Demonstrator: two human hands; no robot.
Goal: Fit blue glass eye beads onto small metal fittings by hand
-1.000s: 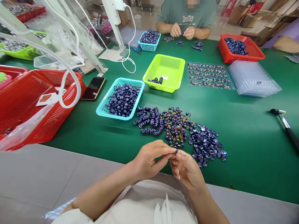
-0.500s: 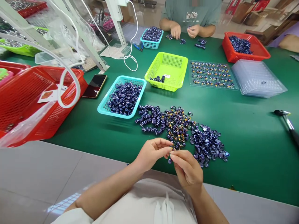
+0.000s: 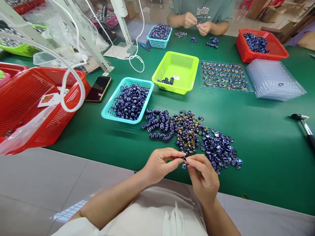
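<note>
Both my hands meet at the near edge of the green table (image 3: pixel 258 137). My left hand (image 3: pixel 161 164) and my right hand (image 3: pixel 204 177) each pinch the same small dark-blue bead piece (image 3: pixel 184 163) between their fingertips. Just beyond them lie three heaps: strung dark-blue bead coils (image 3: pixel 158 124), small pieces with gold bits (image 3: pixel 188 129), and flat dark-blue caps (image 3: pixel 220 149). A teal basket (image 3: pixel 108 113) full of dark-blue beads stands to the left of the coils.
A lime basket (image 3: pixel 183 62), a clear tray of sorted pieces (image 3: pixel 225 75) and stacked clear trays (image 3: pixel 275 80) lie mid-table. Red baskets stand at the left (image 3: pixel 36 108) and far right (image 3: pixel 263 54). A phone (image 3: pixel 98 88), a hammer (image 3: pixel 304 126), and a person (image 3: pixel 199 18) opposite handling beads.
My fingertips have shifted on the small bead piece, and my right hand has turned slightly. The view has tilted up a little. The person opposite has brought both hands together.
</note>
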